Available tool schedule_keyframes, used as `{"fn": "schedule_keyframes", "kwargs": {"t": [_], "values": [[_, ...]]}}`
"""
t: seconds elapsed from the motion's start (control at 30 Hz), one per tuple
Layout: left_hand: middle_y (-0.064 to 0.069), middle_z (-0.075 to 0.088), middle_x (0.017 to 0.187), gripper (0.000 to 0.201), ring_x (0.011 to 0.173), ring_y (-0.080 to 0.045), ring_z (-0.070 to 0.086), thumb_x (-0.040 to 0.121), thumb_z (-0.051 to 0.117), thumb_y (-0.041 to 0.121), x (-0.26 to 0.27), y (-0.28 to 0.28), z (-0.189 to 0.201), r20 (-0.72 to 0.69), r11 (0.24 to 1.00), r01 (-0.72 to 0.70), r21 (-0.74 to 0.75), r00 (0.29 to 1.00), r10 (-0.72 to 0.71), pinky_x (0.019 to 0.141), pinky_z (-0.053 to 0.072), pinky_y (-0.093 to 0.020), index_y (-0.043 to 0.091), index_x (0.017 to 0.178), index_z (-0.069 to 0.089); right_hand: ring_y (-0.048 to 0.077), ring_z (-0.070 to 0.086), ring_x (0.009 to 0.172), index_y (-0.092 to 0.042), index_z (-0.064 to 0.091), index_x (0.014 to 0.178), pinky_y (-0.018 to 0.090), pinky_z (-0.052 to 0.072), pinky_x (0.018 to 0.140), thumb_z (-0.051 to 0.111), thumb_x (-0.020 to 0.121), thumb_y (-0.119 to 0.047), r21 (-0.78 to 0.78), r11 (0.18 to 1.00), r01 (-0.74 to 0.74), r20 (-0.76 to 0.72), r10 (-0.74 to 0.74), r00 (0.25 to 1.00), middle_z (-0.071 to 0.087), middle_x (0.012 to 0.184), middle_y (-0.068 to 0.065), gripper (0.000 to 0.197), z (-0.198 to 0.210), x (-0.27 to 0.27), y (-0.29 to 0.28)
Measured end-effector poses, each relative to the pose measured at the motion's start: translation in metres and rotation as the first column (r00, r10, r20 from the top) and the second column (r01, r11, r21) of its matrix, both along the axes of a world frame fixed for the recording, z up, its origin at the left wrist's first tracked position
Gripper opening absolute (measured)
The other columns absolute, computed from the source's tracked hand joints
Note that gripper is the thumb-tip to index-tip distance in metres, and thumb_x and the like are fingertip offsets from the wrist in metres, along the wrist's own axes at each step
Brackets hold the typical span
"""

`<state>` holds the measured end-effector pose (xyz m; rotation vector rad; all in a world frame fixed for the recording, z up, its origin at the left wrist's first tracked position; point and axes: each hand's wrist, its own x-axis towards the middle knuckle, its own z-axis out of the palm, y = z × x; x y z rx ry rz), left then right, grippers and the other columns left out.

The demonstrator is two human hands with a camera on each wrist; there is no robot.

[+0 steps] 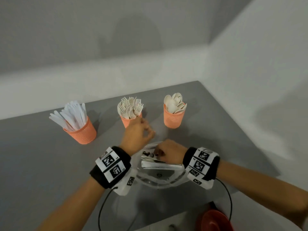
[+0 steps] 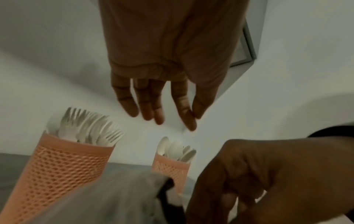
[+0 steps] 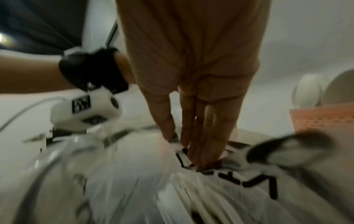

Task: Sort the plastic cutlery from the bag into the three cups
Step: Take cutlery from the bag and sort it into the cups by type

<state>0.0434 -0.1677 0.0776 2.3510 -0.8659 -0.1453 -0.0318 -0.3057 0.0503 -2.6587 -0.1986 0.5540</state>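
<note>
While clear bag [image 1: 160,179] holds white cutlery, right hand [image 1: 171,152] fingers pinching inside, left hand [image 1: 138,134] relaxed.

The head view looks steeply down from above at the grey table [image 1: 41,155], facing the far wall. Each wrist view looks from close along its palm, low over the table. Left wrist and head views share the fork cup [image 2: 65,166] and spoon cup [image 1: 174,118].

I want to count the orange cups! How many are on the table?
3. The cup with knives stands on the left, the cup with forks in the middle behind the left hand, the cup with spoons on the right. None looks hidden.
</note>
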Motion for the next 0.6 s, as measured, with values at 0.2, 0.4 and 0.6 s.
{"fn": "schedule_keyframes", "kwargs": {"t": [0.2, 0.4, 0.6], "values": [[-0.011, 0.047, 0.133, 0.015, 0.126, -0.029, 0.039, 0.081, 0.067, 0.023, -0.03, 0.024, -0.031, 0.033, 0.994, -0.086, 0.063, 0.996, 0.084, 0.1, 0.031, -0.038, 0.009, 0.078, 0.072, 0.017, 0.054, 0.068, -0.023, 0.046, 0.081, 0.032, 0.049, 0.064, 0.047, 0.084, -0.019, -0.029, 0.998, 0.047, 0.264, -0.038, 0.964, 0.059, 0.081, -0.004, 0.004, -0.018, -0.013, 0.018], [-0.01, 0.043, 0.138, 0.017, 0.132, -0.025, 0.034, 0.082, 0.065, 0.022, -0.039, 0.044, -0.046, -0.049, 0.987, -0.139, 0.083, 0.988, 0.144, 0.105, 0.031, -0.035, 0.007, 0.079, 0.072, 0.027, 0.058, 0.08, -0.003, 0.063, 0.086, 0.032, 0.041, 0.069, 0.044, 0.09, -0.016, -0.151, 0.988, 0.037, 0.155, -0.014, 0.988, 0.066, 0.093, 0.013, 0.024, -0.017, -0.032, 0.036], [-0.012, 0.038, 0.141, 0.016, 0.132, -0.026, 0.033, 0.084, 0.062, 0.023, -0.043, 0.055, -0.055, -0.039, 0.986, -0.115, 0.123, 0.992, 0.121, 0.108, 0.031, -0.037, 0.01, 0.084, 0.072, 0.029, 0.061, 0.096, -0.002, 0.057, 0.106, 0.031, 0.045, 0.074, 0.049, 0.091, -0.018, -0.186, 0.977, 0.102, 0.015, -0.101, 0.995, 0.064, 0.11, 0.018, 0.023, -0.031, -0.031, 0.04]]}}
